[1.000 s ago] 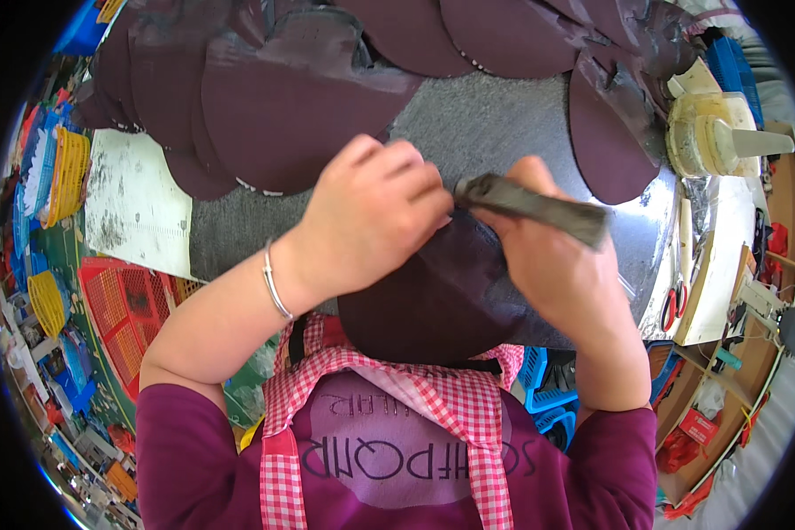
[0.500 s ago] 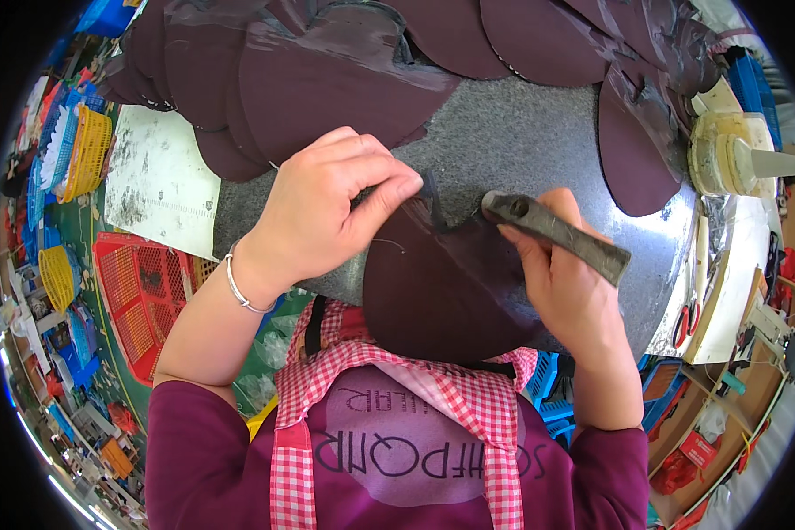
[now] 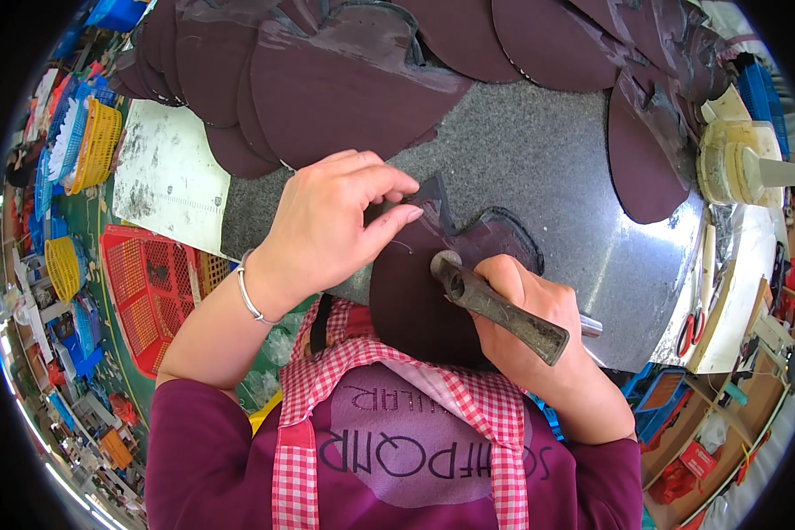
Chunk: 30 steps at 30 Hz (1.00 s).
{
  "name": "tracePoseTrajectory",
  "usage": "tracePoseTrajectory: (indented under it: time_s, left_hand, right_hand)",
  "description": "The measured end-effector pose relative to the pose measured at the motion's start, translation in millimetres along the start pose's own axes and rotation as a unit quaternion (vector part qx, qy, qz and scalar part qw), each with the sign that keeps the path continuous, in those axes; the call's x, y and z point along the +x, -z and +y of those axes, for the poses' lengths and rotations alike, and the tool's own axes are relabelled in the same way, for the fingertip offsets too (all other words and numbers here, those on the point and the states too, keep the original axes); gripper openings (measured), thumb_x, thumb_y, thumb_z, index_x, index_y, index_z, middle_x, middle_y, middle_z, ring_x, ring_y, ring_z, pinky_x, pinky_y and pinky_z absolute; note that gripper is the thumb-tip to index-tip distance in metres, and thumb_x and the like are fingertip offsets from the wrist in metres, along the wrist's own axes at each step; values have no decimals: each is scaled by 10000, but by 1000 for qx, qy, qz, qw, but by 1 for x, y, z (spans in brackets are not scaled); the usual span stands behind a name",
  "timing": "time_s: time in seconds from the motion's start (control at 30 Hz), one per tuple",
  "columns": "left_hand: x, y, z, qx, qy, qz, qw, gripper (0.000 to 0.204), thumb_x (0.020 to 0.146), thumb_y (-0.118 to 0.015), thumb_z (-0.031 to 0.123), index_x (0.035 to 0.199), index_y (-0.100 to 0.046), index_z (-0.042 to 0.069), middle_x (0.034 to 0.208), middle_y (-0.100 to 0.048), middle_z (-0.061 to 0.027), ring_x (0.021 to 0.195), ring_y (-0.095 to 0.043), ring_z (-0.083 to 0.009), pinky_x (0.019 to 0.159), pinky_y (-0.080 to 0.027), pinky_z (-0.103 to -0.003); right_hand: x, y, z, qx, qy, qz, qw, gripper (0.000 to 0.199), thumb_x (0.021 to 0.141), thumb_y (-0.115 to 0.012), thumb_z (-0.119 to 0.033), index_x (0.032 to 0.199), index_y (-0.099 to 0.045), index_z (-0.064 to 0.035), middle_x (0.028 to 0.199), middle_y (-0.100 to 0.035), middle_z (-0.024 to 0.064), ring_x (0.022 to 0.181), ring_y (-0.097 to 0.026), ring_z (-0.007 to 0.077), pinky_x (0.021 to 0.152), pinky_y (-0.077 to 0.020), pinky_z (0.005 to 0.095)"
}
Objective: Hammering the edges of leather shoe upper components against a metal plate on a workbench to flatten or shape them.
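Observation:
A dark maroon leather piece (image 3: 415, 291) with a black-edged curved cutout lies on the grey stone slab (image 3: 583, 177), close to my body. My left hand (image 3: 327, 225) hovers at its upper left corner, thumb and forefinger apart with nothing visible between them. My right hand (image 3: 530, 314) is wrapped round the handle of a hammer (image 3: 503, 316). The worn metal head is over the leather piece, below the cutout, and the shiny handle end sticks out to the right of my hand. A loose thread shows near my left thumb.
Stacks of similar maroon leather pieces (image 3: 344, 97) cover the slab's far side. A glue pot (image 3: 733, 163) with a pale spout or handle stands at right, and red-handled scissors (image 3: 692, 331) lie below it. A red plastic basket (image 3: 150, 291) is at left, near a white sheet (image 3: 170, 177).
My right hand has moved left and down with the hammer, uncovering the cutout's right side. The left thumb and forefinger have parted, letting go of the piece's corner.

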<state>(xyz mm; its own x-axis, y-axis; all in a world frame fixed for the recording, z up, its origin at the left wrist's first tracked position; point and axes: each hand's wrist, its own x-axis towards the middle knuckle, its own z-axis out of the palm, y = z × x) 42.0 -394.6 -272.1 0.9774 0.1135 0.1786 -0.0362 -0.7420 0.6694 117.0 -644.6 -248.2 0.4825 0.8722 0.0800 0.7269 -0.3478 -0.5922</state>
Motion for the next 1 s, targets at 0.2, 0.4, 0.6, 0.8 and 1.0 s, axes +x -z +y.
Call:
tracePoseTrajectory:
  time_s: [0.2, 0.4, 0.6, 0.8, 1.0]
  left_hand:
    - [-5, -1, 5, -21, 52, 4, 998, 211, 820, -889, 106, 997, -796, 39, 818, -723, -79, 745, -700, -209, 699, -560, -318]
    - [-3, 2, 12, 33, 62, -4, 998, 186, 853, -878, 152, 945, -770, 31, 819, -727, -78, 734, -694, -176, 682, -551, -311]
    - [-3, -8, 9, 5, 32, 45, 998, 164, 865, -871, 140, 939, -768, 36, 815, -719, -75, 703, -681, -189, 660, -547, -321]
    - [6, -6, 11, 20, 61, 29, 998, 164, 882, -853, 170, 922, -765, 37, 804, -713, -70, 676, -669, -186, 639, -532, -326]
    - [10, -2, 9, 8, 73, -12, 997, 100, 874, -807, 126, 879, -750, 45, 771, -688, -58, 681, -638, -178, 655, -519, -324]
  right_hand:
    - [0, -1, 0, 1, 10, 3, 1000, 258, 870, -720, -25, 970, -485, -65, 759, -552, 91, 604, -682, 297, 498, -540, 415]
    - [-2, -1, -1, -11, 12, 6, 1000, 266, 865, -732, -54, 968, -487, -69, 765, -544, 82, 606, -672, 271, 499, -536, 399]
    - [5, -7, -8, -10, 55, -10, 998, 299, 850, -729, -146, 1056, -532, -58, 840, -554, 81, 676, -672, 237, 544, -543, 375]
    - [7, -7, -9, -1, 45, -29, 999, 315, 814, -707, -97, 1070, -530, -48, 864, -552, 87, 698, -671, 244, 551, -546, 388]
    - [6, -8, -10, -5, 48, -30, 998, 330, 805, -711, -95, 1078, -533, -45, 856, -541, 89, 689, -661, 245, 554, -545, 380]
